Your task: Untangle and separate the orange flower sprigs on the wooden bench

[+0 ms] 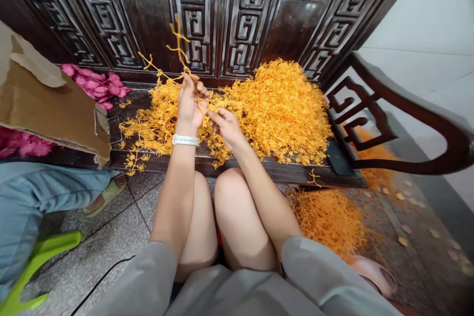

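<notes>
My left hand (191,101), with a white band at the wrist, is closed around yellow branched plastic stems (180,47) that stick up above its fingers, mostly bare of flowers. Just to its right, my right hand (224,126) has its thumb and fingers pinched at the lower end of the stems; what exactly lies between those fingertips is too small to make out. Beneath and behind both hands spreads a pile of small yellow artificial flowers (289,108) on the dark wooden bench (240,165). More yellow flower sprigs (138,131) lie to the left.
Left stands a cardboard box (55,103) beside pink artificial flowers (98,86). A person's jeans-clad leg (55,187) and a green plastic stool (44,256) are below it. Orange stems (329,219) heap on the floor at right. A dark phone (338,158) lies near the carved armrest (407,108).
</notes>
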`<state>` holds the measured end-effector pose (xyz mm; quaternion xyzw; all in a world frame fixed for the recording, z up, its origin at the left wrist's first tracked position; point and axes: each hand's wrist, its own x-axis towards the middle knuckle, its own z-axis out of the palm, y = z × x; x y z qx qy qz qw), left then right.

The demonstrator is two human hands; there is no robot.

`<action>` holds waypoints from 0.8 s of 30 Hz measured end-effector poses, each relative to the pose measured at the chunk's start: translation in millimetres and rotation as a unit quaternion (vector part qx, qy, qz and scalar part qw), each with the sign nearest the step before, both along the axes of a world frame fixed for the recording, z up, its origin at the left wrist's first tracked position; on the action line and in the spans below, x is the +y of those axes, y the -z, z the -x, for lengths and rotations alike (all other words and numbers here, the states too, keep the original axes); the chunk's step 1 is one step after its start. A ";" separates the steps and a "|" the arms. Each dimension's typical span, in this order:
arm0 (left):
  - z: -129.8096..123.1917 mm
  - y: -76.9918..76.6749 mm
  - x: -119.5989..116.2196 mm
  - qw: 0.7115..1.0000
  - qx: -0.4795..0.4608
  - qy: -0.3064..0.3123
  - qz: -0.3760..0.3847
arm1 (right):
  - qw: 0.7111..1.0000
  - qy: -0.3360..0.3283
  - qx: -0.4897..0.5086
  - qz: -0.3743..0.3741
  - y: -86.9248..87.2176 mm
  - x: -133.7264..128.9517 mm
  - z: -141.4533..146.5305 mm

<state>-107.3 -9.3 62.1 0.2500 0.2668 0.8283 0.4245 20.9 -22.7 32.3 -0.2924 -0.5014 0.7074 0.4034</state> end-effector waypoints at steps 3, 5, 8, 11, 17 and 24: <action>2.5 5.6 2.6 0.997 0.071 -0.035 0.001 | 0.997 0.056 0.055 0.006 1.4 4.7 -2.3; 5.6 9.3 3.4 0.991 0.122 -0.059 0.024 | 0.992 0.091 0.088 0.026 0.4 7.3 -4.9; 5.3 12.9 2.9 0.973 0.212 -0.060 0.068 | 0.984 0.129 0.110 0.049 -1.9 8.4 -7.4; -3.5 13.3 -0.2 0.954 0.294 -0.016 0.057 | 0.981 0.156 0.106 0.051 -3.1 7.6 -7.7; -20.0 15.2 -5.5 0.927 0.365 0.074 0.044 | 0.973 0.202 0.107 0.036 -2.4 7.2 -9.5; -18.5 18.4 -3.9 0.944 0.312 0.083 0.070 | 0.958 0.260 0.081 0.090 -5.0 8.7 -13.2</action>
